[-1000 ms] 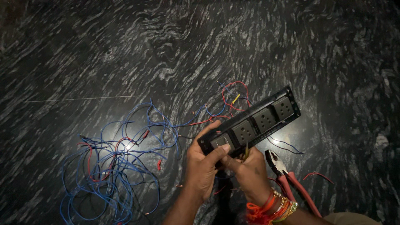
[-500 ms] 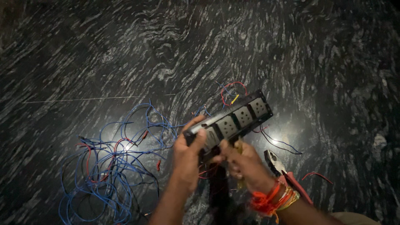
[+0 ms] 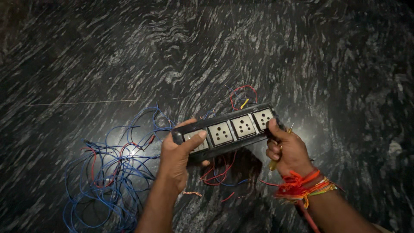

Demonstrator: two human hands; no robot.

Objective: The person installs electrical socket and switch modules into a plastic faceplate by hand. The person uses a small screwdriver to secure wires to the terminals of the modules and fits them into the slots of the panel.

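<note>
Both hands clamp the black socket board [image 3: 228, 131] level above the dark stone floor [image 3: 129, 51], left hand [image 3: 179, 157] and right hand [image 3: 286, 149] gripping opposite ends, steadying it over the loose blue and red wires [image 3: 112, 168].

dark polished black stone floor with white wavy veining [image 3: 129, 51], bright light glare patches reflected on it, edges dim, possibly granite

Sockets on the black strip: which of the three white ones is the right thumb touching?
The end socket, farthest from the left hand. The right hand has its thumb at that socket's edge; the middle socket and the third socket are untouched.
</note>
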